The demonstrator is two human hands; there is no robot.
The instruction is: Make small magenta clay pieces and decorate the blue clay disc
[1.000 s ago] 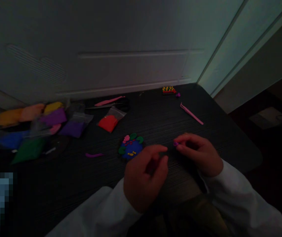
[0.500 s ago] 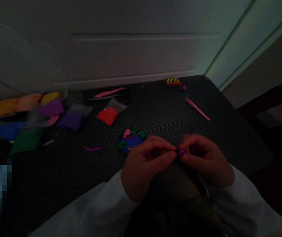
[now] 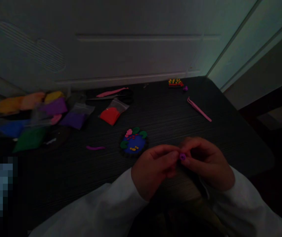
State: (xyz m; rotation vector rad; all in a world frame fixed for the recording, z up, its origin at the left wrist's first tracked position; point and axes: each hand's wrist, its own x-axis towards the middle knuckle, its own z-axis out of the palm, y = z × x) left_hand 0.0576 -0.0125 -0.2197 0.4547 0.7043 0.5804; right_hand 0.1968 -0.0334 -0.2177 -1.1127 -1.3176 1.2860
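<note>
Between the fingertips of my right hand [image 3: 205,161] is a small purple clay rosette [image 3: 182,156], curled like a flower. My left hand [image 3: 157,168] meets it from the left, thumb and fingers pressed together at its edge; what the left fingertips grip is hard to make out. Just beyond my left hand lies a round clay pond [image 3: 139,144] with a blue middle, green leaves, a pink flower and small yellow and red bits. A purple clay strip [image 3: 95,148] rests on the dark table left of the pond.
Pink tweezers [image 3: 199,109] lie at the right. Behind are a small clay flower bed [image 3: 175,83] and a purple clay flower [image 3: 185,88]. Scissors [image 3: 106,97], a pink tool [image 3: 112,92], a red clay bag [image 3: 110,115] and several coloured clay bags [image 3: 31,138] sit leftward on the table [image 3: 155,115].
My left hand has shifted right, closing the gap to the purple rosette and uncovering more of the pond. The right hand still holds the rosette, slightly lower in view.
</note>
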